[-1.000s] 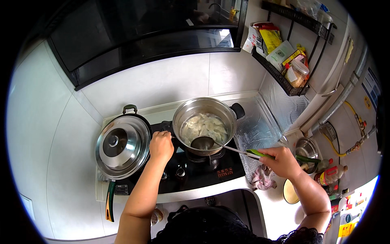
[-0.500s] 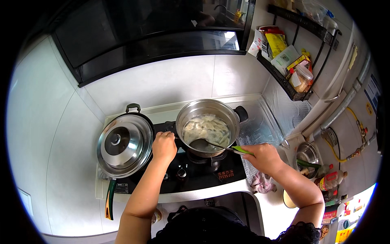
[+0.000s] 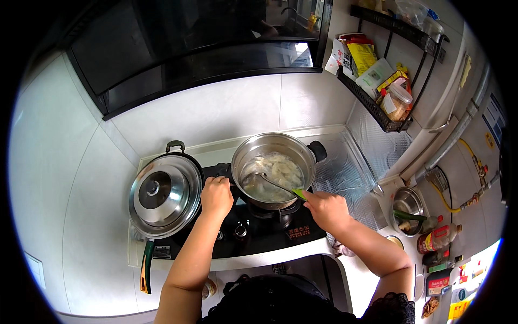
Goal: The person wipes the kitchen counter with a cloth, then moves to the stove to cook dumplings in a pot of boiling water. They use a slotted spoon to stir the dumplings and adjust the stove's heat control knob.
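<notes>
On R side of black hob [image 3: 264, 233]: 1 steel pot [image 3: 256, 146], pale food pcs [image 3: 279, 163] in cloudy liquid, w/ 1 ladle [image 3: 276, 183], bowl end dipped L of pot ctr. Ladle's long axis runs up-left from R hand [image 3: 327, 209], the nearer one, fingers closed on green grip [image 3: 298, 194] at pot's front-R rim. L hand [image 3: 217, 196] at pot's L side, fingers curled tight, apparently round its mostly hidden hndl; lidded pan [image 3: 178, 186] further L

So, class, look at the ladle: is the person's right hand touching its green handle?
Touching. The head view shows the right hand closed around the green handle, part of which sticks out past the fingers.
</notes>
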`<control>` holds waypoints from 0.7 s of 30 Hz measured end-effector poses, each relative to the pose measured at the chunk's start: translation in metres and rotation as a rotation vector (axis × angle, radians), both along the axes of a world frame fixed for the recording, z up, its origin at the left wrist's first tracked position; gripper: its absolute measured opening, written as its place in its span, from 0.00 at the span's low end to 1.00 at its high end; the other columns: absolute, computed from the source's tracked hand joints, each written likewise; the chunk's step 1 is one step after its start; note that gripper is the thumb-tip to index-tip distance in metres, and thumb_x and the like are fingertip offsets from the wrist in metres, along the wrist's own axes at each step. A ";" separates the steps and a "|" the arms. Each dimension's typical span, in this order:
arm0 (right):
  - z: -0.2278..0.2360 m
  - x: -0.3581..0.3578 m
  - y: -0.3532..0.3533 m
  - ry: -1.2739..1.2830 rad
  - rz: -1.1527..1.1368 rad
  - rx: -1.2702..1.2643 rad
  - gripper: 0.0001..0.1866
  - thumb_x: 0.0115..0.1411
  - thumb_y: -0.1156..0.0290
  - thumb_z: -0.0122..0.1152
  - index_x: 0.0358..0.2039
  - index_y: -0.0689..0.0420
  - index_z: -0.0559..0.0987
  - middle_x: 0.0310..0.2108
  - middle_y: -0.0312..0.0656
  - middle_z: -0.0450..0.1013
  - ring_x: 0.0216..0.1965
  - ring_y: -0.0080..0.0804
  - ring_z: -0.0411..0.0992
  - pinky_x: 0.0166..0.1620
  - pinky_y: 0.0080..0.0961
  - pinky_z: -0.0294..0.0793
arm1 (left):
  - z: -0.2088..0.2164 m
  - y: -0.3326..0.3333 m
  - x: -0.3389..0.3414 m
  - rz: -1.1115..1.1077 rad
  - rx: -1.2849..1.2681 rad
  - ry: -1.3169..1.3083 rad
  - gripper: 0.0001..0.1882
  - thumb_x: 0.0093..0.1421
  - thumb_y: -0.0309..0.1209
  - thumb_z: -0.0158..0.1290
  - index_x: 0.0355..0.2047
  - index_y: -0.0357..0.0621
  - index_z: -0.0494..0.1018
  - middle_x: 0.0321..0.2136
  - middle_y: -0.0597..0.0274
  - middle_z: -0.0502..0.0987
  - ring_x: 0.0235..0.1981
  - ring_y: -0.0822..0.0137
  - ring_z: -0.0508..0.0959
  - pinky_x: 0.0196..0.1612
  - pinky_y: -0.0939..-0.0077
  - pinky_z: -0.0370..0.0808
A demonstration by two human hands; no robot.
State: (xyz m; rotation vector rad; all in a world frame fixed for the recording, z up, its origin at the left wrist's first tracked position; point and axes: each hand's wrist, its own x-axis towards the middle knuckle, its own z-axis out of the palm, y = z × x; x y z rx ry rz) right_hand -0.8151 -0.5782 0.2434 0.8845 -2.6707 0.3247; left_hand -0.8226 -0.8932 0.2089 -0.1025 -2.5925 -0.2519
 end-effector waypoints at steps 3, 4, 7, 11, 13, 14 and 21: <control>-0.001 -0.001 -0.002 0.048 0.016 0.039 0.18 0.56 0.67 0.60 0.47 0.53 0.76 0.28 0.38 0.73 0.23 0.35 0.75 0.25 0.29 0.76 | 0.001 0.001 0.001 0.007 0.004 -0.001 0.04 0.52 0.22 0.52 0.28 0.38 0.77 0.33 0.55 0.80 0.36 0.53 0.77 0.43 0.65 0.74; -0.001 -0.001 -0.001 0.117 0.030 0.040 0.18 0.55 0.68 0.60 0.47 0.53 0.76 0.29 0.39 0.73 0.23 0.34 0.75 0.25 0.29 0.75 | 0.001 0.000 0.001 0.006 0.010 -0.002 0.04 0.52 0.22 0.52 0.28 0.38 0.77 0.33 0.56 0.80 0.36 0.54 0.77 0.43 0.65 0.75; 0.010 0.003 0.005 0.292 0.053 0.050 0.20 0.52 0.70 0.60 0.48 0.55 0.76 0.31 0.40 0.72 0.24 0.33 0.74 0.24 0.27 0.75 | -0.001 -0.002 0.001 0.005 0.018 0.007 0.04 0.53 0.23 0.52 0.27 0.39 0.77 0.32 0.56 0.80 0.36 0.54 0.77 0.42 0.66 0.75; 0.030 0.005 0.018 0.464 0.071 0.104 0.23 0.48 0.72 0.59 0.48 0.56 0.76 0.35 0.40 0.72 0.24 0.29 0.72 0.24 0.23 0.75 | -0.003 -0.002 0.001 0.008 0.025 0.027 0.04 0.53 0.23 0.52 0.27 0.39 0.77 0.32 0.57 0.80 0.36 0.54 0.76 0.41 0.66 0.75; 0.036 0.003 0.025 0.544 0.117 0.129 0.23 0.48 0.73 0.58 0.48 0.56 0.76 0.37 0.40 0.73 0.23 0.27 0.71 0.24 0.22 0.74 | -0.002 -0.002 0.002 0.002 0.030 0.027 0.04 0.53 0.23 0.52 0.26 0.38 0.77 0.32 0.57 0.80 0.35 0.54 0.76 0.41 0.66 0.75; 0.035 0.001 0.028 0.580 0.131 0.146 0.24 0.46 0.72 0.59 0.48 0.55 0.77 0.37 0.40 0.73 0.23 0.25 0.69 0.23 0.20 0.72 | -0.002 -0.002 0.002 -0.003 0.029 0.025 0.04 0.53 0.23 0.52 0.26 0.38 0.77 0.32 0.56 0.80 0.35 0.54 0.76 0.41 0.66 0.75; 0.025 -0.016 0.036 0.646 0.306 0.217 0.25 0.46 0.71 0.59 0.48 0.53 0.78 0.38 0.39 0.74 0.23 0.23 0.68 0.22 0.18 0.68 | -0.003 -0.005 0.000 -0.018 0.058 0.021 0.04 0.54 0.23 0.52 0.25 0.38 0.77 0.30 0.56 0.80 0.35 0.54 0.76 0.41 0.64 0.74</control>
